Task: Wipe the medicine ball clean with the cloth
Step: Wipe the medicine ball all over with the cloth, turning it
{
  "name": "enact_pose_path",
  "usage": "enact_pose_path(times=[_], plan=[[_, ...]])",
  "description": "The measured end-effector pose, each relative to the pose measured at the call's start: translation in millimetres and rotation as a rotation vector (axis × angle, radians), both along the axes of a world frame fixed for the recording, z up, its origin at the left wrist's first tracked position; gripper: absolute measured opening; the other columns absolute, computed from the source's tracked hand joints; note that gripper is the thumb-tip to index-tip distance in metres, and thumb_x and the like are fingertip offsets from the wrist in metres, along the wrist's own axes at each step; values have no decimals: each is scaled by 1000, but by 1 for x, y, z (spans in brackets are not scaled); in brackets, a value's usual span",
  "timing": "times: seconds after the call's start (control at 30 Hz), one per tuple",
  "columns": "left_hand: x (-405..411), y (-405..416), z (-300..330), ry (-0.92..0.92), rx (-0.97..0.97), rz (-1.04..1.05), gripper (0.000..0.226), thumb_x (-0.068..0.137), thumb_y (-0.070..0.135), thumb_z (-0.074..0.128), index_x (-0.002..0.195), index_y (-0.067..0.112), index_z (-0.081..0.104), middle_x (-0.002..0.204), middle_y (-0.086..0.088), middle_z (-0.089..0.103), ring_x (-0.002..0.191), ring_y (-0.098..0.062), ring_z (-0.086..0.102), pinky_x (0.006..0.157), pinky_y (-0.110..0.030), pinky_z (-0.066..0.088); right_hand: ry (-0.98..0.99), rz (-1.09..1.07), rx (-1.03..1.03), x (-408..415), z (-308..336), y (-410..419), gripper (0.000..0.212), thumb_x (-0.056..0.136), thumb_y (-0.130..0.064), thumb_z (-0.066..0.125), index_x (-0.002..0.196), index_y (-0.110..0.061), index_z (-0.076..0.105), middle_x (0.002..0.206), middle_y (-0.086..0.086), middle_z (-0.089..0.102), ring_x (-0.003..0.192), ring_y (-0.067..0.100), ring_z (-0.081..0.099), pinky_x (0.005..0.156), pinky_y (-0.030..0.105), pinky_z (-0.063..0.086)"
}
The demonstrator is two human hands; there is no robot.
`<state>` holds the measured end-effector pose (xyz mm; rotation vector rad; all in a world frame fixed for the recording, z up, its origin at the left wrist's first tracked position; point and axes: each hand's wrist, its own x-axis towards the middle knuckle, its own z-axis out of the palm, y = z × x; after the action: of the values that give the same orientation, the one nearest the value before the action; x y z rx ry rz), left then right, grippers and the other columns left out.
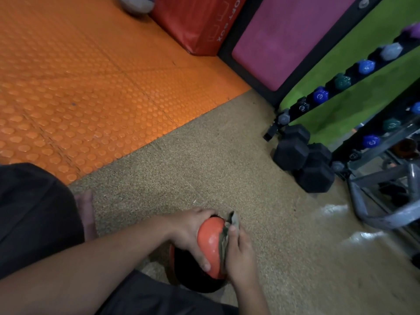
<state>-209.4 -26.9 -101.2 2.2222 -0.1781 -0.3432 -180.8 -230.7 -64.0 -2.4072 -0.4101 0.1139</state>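
An orange and black medicine ball (210, 246) is held low in the frame, above the speckled tan floor. My left hand (189, 235) grips its left side, thumb curled over the orange panel. My right hand (241, 253) presses a grey-green cloth (227, 233) against the ball's right side, fingers wrapped over the cloth. A corner of the cloth sticks up above the ball. Below it lies a second dark ball (193, 276), partly hidden.
Two black hex dumbbells (304, 160) lie on the floor to the right, by a rack of coloured dumbbells (341, 83). Orange studded mat (91, 87) covers the far left. A red soft box (195, 21) and pink pad (284, 37) stand behind. My bare foot (87, 214) rests at left.
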Motion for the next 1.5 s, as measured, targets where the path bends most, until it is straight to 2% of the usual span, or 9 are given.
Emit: enact_pose_path(times=[0.23,0.37,0.47,0.57,0.8,0.9,1.13,1.4,1.5], plan=[[4,1,-9,-34,-84,-54,140,44,69,86,164,34,23,159,7,35,146,-12,37,123,-26,31,-321,95,-388,-69,-2,25,62,99,-61,18,154,-46,41,166,-21,26,157,22,14,126,47,21],[-4,2,1,-115,-112,14,120,50,52,103,152,27,44,138,18,46,131,-2,44,114,-8,29,-191,155,-352,-8,6,25,64,100,-62,20,150,-38,50,158,-14,45,151,14,33,126,36,24],[-6,2,0,-47,-85,28,140,34,84,90,153,41,30,146,18,40,138,-9,43,120,-27,36,26,70,-80,11,9,15,55,101,-60,32,141,-35,61,141,-13,62,136,9,53,116,35,39],[-3,3,0,2,-55,7,134,36,79,92,150,55,25,150,16,38,139,-10,41,120,-38,39,99,-111,16,-9,3,-9,43,107,-48,37,146,-37,53,137,-14,60,137,14,52,107,23,35],[0,-5,-6,-70,-46,-36,141,45,72,88,163,35,20,160,10,31,148,-10,32,125,-28,28,-234,131,-473,-58,5,20,72,93,-66,6,158,-47,29,167,-24,16,158,15,8,129,42,14],[-3,-5,-7,-84,-66,-2,129,40,79,91,152,36,42,146,15,45,136,-5,43,121,-25,32,-206,180,-426,-15,10,29,67,97,-67,13,154,-44,42,162,-20,37,154,12,25,125,41,24],[-2,2,-6,-25,-78,6,139,33,85,90,151,57,23,151,20,37,139,-8,41,120,-37,40,104,-73,-31,-1,6,-8,54,103,-60,32,149,-38,50,145,-7,60,137,16,53,108,28,39],[-2,-1,-15,-53,-152,17,135,41,72,88,158,43,28,151,15,42,139,-6,46,119,-30,39,-200,106,-494,-60,13,25,75,88,-71,0,159,-54,16,168,-29,6,156,21,9,126,45,16],[-4,4,-17,-36,-217,92,128,36,80,93,147,42,41,143,16,51,134,-6,52,117,-33,42,-177,165,-481,-18,17,25,71,92,-76,6,156,-54,26,165,-30,20,154,13,16,123,49,23]])
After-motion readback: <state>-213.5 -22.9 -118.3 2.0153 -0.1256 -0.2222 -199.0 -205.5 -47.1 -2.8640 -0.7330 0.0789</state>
